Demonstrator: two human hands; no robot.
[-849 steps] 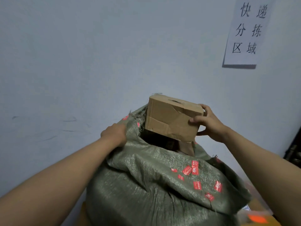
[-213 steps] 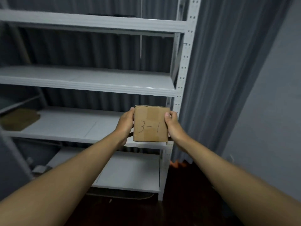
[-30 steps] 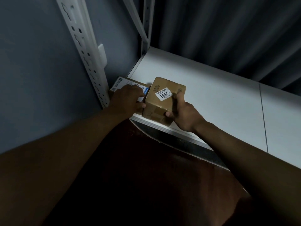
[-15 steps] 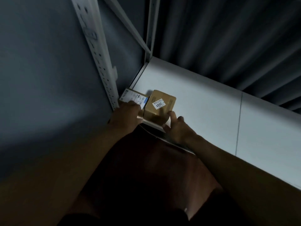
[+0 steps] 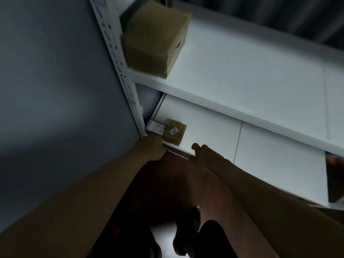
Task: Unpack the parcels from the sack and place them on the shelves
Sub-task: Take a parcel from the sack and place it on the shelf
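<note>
A small brown box (image 5: pixel 175 132) with a white "2001" label stands at the front left corner of the lower white shelf (image 5: pixel 210 131). Beside it on the left lies a flat parcel (image 5: pixel 156 128) with a white and blue label, against the upright post. My left hand (image 5: pixel 151 148) sits at that parcel's near edge with loosely curled fingers and no visible grip. My right hand (image 5: pixel 202 150) hovers at the shelf's front edge to the right of the small box, fingers relaxed, holding nothing. The sack is out of view.
A larger cardboard box (image 5: pixel 154 38) stands at the left end of the upper shelf (image 5: pixel 242 71). The perforated white post (image 5: pixel 119 67) runs along a grey wall. A dark object (image 5: pixel 335 179) lies at the lower shelf's right. My shoes (image 5: pixel 188 233) stand on the floor below.
My right hand has let go of the small box and drawn back to the shelf edge. My left hand slid off the flat parcel. The view has risen, so the upper shelf shows.
</note>
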